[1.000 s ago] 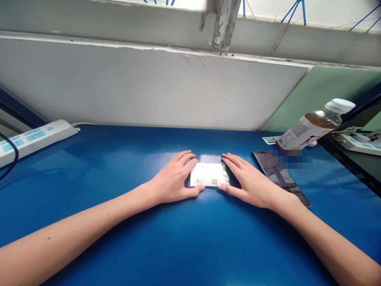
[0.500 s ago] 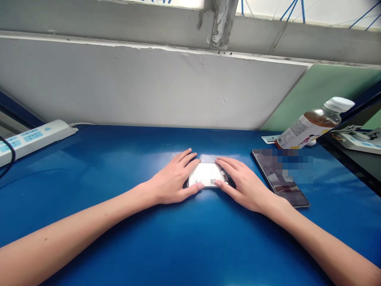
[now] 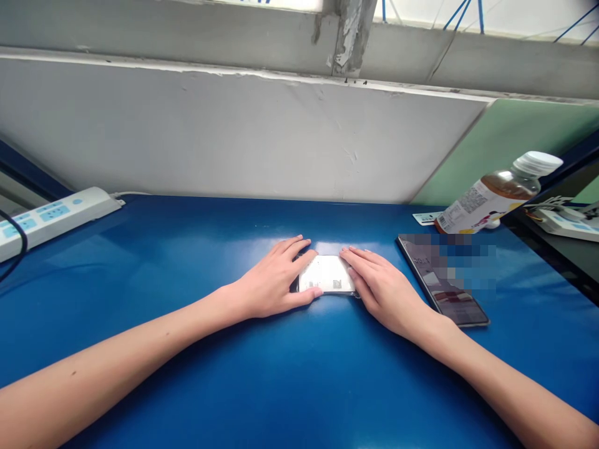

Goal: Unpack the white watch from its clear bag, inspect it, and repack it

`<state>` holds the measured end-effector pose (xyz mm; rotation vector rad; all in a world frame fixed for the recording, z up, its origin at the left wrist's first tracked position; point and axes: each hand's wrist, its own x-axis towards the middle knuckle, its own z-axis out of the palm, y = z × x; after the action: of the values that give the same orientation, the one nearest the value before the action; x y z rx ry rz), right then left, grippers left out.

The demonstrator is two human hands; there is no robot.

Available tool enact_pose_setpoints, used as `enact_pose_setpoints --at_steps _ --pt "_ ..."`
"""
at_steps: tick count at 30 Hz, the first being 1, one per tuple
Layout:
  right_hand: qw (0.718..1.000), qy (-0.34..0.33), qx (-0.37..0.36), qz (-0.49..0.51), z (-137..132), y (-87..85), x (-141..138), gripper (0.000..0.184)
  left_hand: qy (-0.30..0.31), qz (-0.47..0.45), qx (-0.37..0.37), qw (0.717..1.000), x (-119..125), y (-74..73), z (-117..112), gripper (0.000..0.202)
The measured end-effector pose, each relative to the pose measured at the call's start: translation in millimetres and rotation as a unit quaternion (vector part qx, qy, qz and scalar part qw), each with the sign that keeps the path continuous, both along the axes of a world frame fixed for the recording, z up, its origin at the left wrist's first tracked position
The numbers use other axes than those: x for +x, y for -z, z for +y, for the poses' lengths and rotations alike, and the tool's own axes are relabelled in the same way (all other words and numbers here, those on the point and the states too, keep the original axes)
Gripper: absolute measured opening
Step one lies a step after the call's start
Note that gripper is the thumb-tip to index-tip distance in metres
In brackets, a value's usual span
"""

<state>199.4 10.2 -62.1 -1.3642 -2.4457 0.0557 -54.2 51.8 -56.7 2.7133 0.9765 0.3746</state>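
Observation:
A small flat white packet [image 3: 330, 274] lies on the blue table in front of me, with a dark square code and fine print near its front edge. Clear plastic seems to stick out at its right corner. My left hand [image 3: 276, 277] grips its left end, thumb along the front edge and fingers spread over the far side. At the right end, my right hand [image 3: 381, 284] is closed against the packet, fingers together at the far corner and thumb tucked close to them on its right side. Both ends of the packet are partly hidden by my hands.
To the right lies a dark phone [image 3: 442, 287], partly pixelated. Behind it a tilted-looking drink bottle [image 3: 491, 199] with a white cap stands by a small card [image 3: 425, 218]. A white power strip [image 3: 56, 218] sits at the far left. A wall [image 3: 234, 137] closes the back.
My right thumb has moved from the packet's front edge up toward the fingers, uncovering the front right corner. My left hand keeps its grip almost unmoved.

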Motion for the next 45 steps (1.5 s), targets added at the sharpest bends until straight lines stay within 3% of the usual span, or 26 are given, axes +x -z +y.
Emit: enact_pose_setpoints --at_steps 7,16,23,35,45 --pt "0.999 -0.025 0.029 -0.032 2 0.1 0 0.055 -0.005 -0.004 -0.011 1.0 1 -1.0 0 0.061" --pt "0.991 -0.068 0.086 -0.074 3 -3.9 3 0.038 -0.002 0.005 -0.001 1.0 1 -0.3 -1 0.063" --pt "0.988 -0.052 0.12 -0.076 -1 -9.4 -3 0.034 -0.002 0.003 0.003 1.0 2 0.3 0 0.061" --pt "1.0 0.017 0.017 0.006 -1 -3.1 -2 0.031 -0.008 -0.001 -0.01 1.0 2 -1.9 -2 0.06" --pt "0.998 0.046 -0.016 0.047 -3 -5.4 -2 0.027 -0.008 -0.005 -0.011 1.0 2 -1.0 -1 0.059"
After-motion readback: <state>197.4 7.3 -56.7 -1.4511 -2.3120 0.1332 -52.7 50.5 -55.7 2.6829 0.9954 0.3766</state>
